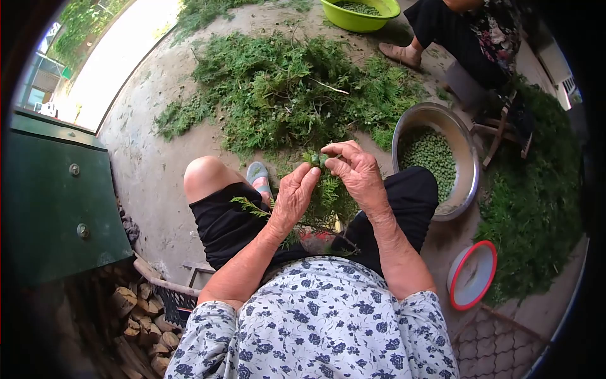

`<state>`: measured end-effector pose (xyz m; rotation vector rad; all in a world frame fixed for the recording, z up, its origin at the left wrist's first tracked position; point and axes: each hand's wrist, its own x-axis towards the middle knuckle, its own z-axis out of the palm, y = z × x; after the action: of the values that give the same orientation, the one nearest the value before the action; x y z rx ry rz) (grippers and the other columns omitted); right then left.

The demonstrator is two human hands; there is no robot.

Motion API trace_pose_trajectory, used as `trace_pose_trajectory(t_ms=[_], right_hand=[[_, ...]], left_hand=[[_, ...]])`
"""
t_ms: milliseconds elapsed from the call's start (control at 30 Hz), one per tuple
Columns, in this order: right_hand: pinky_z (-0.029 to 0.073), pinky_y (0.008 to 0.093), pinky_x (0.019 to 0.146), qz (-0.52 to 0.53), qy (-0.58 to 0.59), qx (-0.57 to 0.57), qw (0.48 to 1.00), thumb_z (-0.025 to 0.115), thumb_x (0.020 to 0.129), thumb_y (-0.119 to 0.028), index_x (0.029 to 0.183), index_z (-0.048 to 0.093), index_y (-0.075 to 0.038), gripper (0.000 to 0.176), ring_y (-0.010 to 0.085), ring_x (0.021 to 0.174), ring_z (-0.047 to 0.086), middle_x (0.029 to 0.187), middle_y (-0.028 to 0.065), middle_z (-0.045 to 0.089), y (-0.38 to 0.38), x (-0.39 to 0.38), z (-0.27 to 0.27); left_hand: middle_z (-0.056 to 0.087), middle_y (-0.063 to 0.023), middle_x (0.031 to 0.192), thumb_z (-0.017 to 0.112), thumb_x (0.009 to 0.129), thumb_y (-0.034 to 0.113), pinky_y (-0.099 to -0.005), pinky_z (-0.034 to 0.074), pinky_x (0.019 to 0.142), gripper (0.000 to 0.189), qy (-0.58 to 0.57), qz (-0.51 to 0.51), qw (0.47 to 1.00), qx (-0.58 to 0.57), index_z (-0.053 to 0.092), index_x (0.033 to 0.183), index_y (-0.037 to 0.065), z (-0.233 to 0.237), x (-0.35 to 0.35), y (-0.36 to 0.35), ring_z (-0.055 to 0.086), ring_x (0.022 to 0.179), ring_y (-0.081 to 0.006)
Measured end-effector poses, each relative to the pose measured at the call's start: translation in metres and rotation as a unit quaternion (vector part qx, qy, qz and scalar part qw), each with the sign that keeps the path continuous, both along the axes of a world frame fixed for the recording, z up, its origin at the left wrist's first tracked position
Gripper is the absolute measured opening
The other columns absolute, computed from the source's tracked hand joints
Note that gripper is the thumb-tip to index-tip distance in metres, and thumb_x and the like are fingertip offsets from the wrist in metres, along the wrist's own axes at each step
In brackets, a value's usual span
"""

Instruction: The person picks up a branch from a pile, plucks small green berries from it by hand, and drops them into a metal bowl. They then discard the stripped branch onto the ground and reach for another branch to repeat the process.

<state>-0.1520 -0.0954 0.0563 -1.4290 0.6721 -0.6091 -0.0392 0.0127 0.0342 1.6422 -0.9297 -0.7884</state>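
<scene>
A leafy green sprig [330, 192] hung between the person's hands, over the lap, a small cluster of green cones [317, 160] at its top. It looked light and springy, the foliage soft and the cones firm, likely to roll if dropped; the stem just below the cluster seemed the surest hold. The left hand [293, 197] pinched it there, fingers narrow on the sprig, while the right hand [361, 180] had thumb and forefinger drawn close on the cones. Beside the right knee stood a metal basin [468, 158] of picked cones [432, 155]; ahead, a heap of cut branches [265, 88] covered the ground.
</scene>
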Motion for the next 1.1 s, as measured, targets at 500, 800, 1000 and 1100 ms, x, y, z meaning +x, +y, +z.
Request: trace_pose_trajectory(t_ms=[500, 800, 1000, 1100], right_hand=[[0.036, 0.0175, 0.044, -0.043, -0.123, 0.319, 0.939, 0.059, 0.087, -0.018, 0.095, 0.057, 0.0, 0.02, 0.0057, 0.055, 0.049, 0.071, -0.0002, 0.053, -0.007, -0.004, -0.02], [0.049, 0.0231, 0.066, -0.356, -0.088, 0.071, 0.927, 0.058, 0.083, -0.003, 0.107, 0.056, 0.0, 0.024, 0.0103, 0.077, 0.057, 0.093, 0.0047, 0.058, -0.101, -0.12, -0.019], [0.043, 0.0239, 0.078, -0.431, 0.142, -0.146, 0.879, 0.056, 0.081, -0.002, 0.116, 0.051, 0.004, 0.036, 0.0117, 0.088, 0.055, 0.103, 0.0077, 0.059, -0.121, -0.176, -0.03], [0.042, 0.0192, 0.058, -0.324, 0.082, -0.075, 0.939, 0.058, 0.083, -0.009, 0.1, 0.062, 0.0, 0.02, 0.0065, 0.068, 0.054, 0.084, 0.0023, 0.061, -0.082, -0.128, -0.005]], left_hand=[[0.036, -0.007, 0.057, 0.056, 0.083, 0.013, -0.0294, 0.031, 0.048, 0.02, -0.22, -0.062, 0.972, -0.058, 0.048, 0.069, 0.002, 0.014, -0.001, -0.002, 0.036, 0.051, -0.0163], [0.029, 0.0097, 0.062, 0.061, 0.084, 0.016, -0.0236, 0.023, 0.05, 0.034, 0.252, 0.003, 0.968, -0.024, 0.036, 0.061, 0.011, -0.021, 0.008, 0.004, 0.026, 0.058, -0.0035], [0.04, 0.0089, 0.063, 0.065, 0.079, 0.011, -0.0236, 0.031, 0.054, 0.026, 0.283, 0.016, 0.959, -0.007, 0.046, 0.063, 0.009, 0.0, 0.004, 0.004, 0.035, 0.059, -0.0029], [0.049, 0.007, 0.067, 0.065, 0.079, 0.011, -0.023, 0.037, 0.058, 0.016, 0.321, 0.038, 0.946, 0.003, 0.054, 0.069, 0.006, 0.012, -0.005, -0.001, 0.043, 0.063, -0.0037]])
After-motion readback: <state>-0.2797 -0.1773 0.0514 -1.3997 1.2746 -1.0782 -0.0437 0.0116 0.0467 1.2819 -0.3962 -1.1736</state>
